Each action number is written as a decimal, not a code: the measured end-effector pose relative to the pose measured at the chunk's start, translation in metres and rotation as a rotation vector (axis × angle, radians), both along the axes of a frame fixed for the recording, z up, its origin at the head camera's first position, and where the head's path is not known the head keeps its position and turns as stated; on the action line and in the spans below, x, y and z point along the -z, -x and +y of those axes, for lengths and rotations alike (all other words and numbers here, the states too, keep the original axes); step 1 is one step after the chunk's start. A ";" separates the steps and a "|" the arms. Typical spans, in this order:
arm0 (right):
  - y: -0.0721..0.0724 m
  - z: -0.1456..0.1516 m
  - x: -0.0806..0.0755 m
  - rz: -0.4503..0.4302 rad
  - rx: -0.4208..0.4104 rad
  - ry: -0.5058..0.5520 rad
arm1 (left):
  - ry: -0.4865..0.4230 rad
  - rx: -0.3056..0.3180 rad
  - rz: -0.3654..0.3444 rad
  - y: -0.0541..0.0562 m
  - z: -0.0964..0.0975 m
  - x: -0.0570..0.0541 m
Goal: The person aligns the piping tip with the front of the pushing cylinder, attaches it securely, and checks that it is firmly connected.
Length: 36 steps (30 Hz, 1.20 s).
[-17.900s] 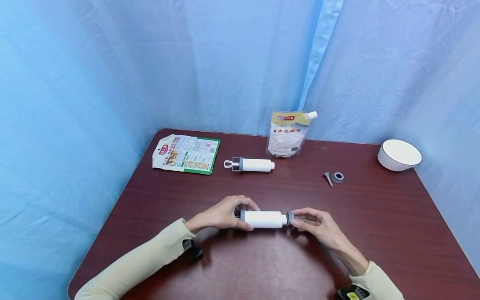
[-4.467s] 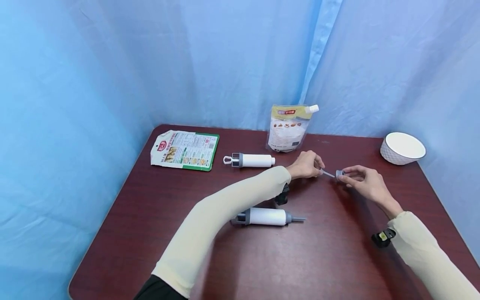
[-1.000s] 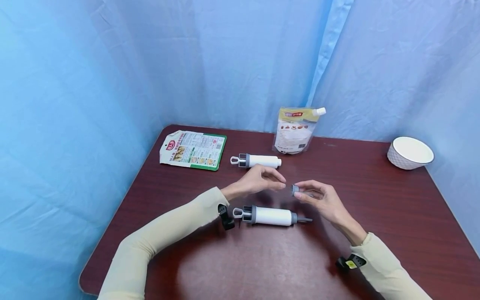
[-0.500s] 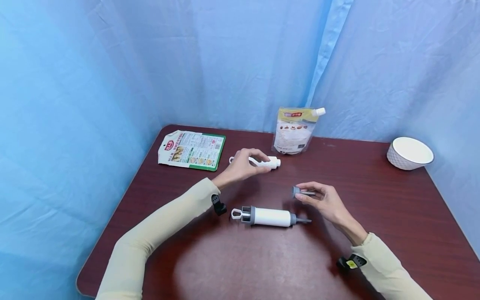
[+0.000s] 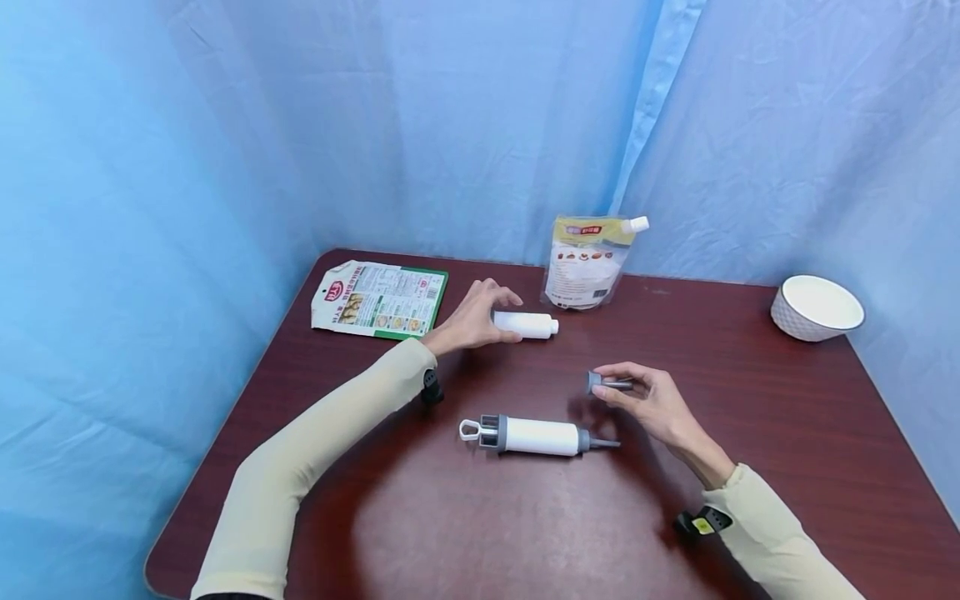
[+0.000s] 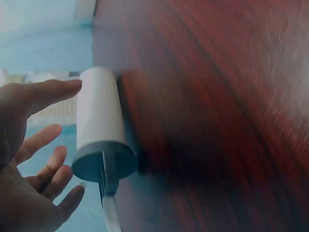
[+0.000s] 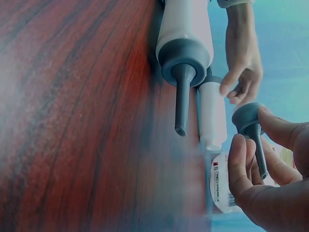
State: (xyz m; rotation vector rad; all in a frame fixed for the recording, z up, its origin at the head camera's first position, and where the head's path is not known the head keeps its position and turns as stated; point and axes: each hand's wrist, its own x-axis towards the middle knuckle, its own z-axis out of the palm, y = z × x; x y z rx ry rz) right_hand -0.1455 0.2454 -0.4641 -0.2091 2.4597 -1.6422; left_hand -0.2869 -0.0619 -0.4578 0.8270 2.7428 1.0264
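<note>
My left hand [image 5: 478, 318] is at the far white-barrelled syringe [image 5: 528, 325], fingers and thumb spread on either side of its grey collar end. In the left wrist view, one fingertip overlaps the edge of the barrel [image 6: 99, 108], and the other fingers stand apart from it. This syringe has a bare white tip at its right end. Between thumb and fingers, my right hand [image 5: 647, 400] pinches a grey nozzle [image 7: 252, 121] fitted in a ring cap, thin tube pointing back toward the palm. A second syringe [image 5: 542, 437], nozzle fitted, lies nearer on the table.
A flat green-and-white food packet [image 5: 378, 300] lies at the back left of the dark red table [image 5: 540, 533]. A spouted pouch [image 5: 588, 265] stands at the back, and a white bowl [image 5: 816, 310] sits at the far right. Blue curtains [image 5: 480, 125] hang behind.
My left hand has left the right hand's side and moved back and left to the far syringe. Over the last seconds, the nozzle and ring were lifted from the right and brought together in my right hand.
</note>
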 end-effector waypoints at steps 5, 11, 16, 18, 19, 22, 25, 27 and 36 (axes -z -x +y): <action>0.000 0.002 0.000 0.010 0.014 0.001 | 0.060 0.019 -0.040 0.017 -0.002 0.014; 0.001 0.010 -0.001 0.000 0.041 0.000 | 0.096 0.025 -0.116 0.018 0.000 0.007; 0.002 0.015 0.001 0.001 0.042 -0.003 | 0.115 0.043 -0.107 0.023 -0.001 0.011; 0.002 0.017 0.002 0.004 0.043 0.005 | 0.115 0.052 -0.098 0.023 -0.001 0.012; 0.002 0.018 0.002 0.006 0.045 0.009 | 0.115 0.057 -0.093 0.024 -0.001 0.012; 0.002 0.020 0.004 0.011 0.051 0.017 | 0.114 0.066 -0.091 0.024 -0.001 0.013; 0.002 0.021 0.006 0.007 0.054 0.017 | 0.110 0.076 -0.100 0.024 -0.001 0.014; 0.002 0.022 0.007 0.000 0.055 0.016 | 0.106 0.084 -0.107 0.023 -0.002 0.014; 0.004 0.020 0.008 -0.016 0.042 0.043 | 0.079 0.109 -0.137 0.010 -0.008 0.005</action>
